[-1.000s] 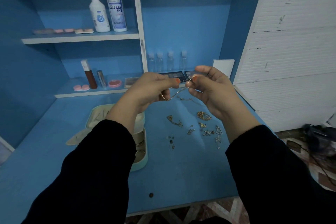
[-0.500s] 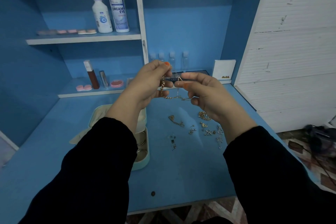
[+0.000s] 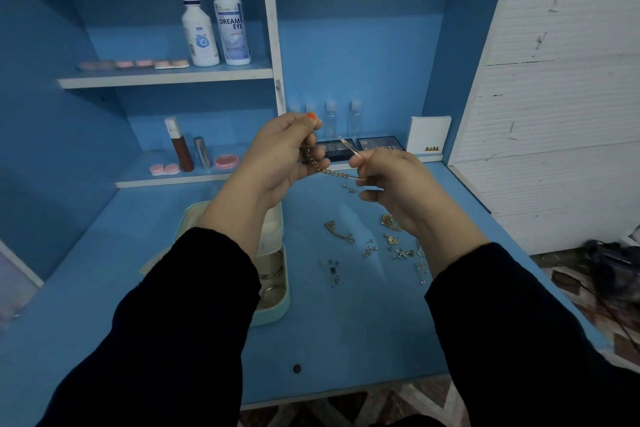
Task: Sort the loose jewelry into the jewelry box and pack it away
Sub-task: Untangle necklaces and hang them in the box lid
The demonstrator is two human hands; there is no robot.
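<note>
Both left hand and right hand pinch a gold chain above the desk, inside its edges.

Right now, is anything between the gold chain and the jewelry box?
Nothing separate: only the left forearm crosses over the open mint-green jewelry box, below the gold link chain that left hand and right hand hold.
</note>
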